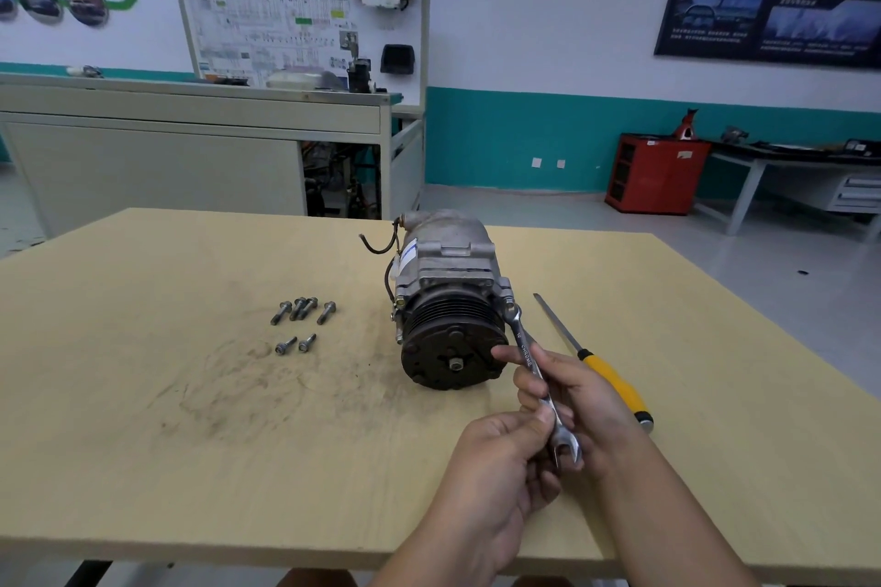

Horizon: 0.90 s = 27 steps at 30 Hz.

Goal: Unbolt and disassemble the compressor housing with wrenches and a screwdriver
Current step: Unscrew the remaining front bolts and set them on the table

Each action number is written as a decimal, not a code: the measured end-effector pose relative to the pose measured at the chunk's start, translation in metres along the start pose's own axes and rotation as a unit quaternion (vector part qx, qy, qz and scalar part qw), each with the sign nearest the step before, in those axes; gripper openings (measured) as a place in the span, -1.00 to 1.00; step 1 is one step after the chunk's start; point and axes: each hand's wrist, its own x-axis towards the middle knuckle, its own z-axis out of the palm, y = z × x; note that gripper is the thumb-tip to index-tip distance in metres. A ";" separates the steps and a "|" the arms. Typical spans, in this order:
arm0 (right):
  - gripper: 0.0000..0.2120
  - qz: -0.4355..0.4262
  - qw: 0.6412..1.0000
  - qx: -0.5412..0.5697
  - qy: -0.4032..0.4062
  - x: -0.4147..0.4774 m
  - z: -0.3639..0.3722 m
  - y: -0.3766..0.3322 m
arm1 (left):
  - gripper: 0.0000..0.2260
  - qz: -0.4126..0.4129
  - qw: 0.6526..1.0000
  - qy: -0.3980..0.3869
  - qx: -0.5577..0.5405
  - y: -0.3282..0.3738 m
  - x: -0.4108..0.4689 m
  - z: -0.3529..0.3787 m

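The compressor (443, 296) lies on its side mid-surface (143, 396), its dark pulley facing the person. At its four o'clock, a wrench (524, 348) has its ring end set on a bolt at the housing ear. The right hand (577, 396) has its fingers curled round the shank, and the left hand (496, 462) pinches it near the open end. Six loose bolts (302, 324) lie at the compressor's nine o'clock, and a yellow-handled screwdriver (610, 377) lies at its three o'clock.
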 end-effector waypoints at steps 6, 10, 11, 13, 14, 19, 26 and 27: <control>-0.65 0.004 0.999 -0.026 0.033 -0.003 0.004 -0.005 | -0.81 -0.016 0.999 -0.026 -0.023 0.004 0.000 0.001; -0.68 0.013 0.996 -0.061 0.062 -0.005 0.006 -0.007 | -0.82 -0.029 0.998 -0.034 -0.042 0.004 0.000 0.001; -0.68 0.011 0.995 -0.067 0.067 -0.005 0.006 -0.007 | -0.82 -0.030 0.998 -0.034 -0.044 0.005 0.000 0.001; -0.69 0.003 0.994 -0.079 0.073 -0.005 0.008 -0.009 | -0.81 -0.026 0.998 -0.035 -0.046 0.006 -0.001 0.001; -0.69 0.001 0.994 -0.084 0.075 -0.005 0.009 -0.010 | -0.80 -0.025 0.998 -0.035 -0.047 0.006 -0.001 0.000; -0.68 0.011 0.992 -0.092 0.087 -0.005 0.012 -0.012 | -0.77 -0.027 0.997 -0.045 -0.063 0.009 -0.001 -0.001; -0.69 0.011 0.989 -0.118 0.092 -0.008 0.015 -0.014 | -0.83 -0.036 0.994 -0.057 -0.085 0.011 -0.003 -0.001; -0.69 0.009 0.988 -0.122 0.092 -0.008 0.016 -0.015 | -0.83 -0.037 0.993 -0.061 -0.091 0.011 -0.003 -0.001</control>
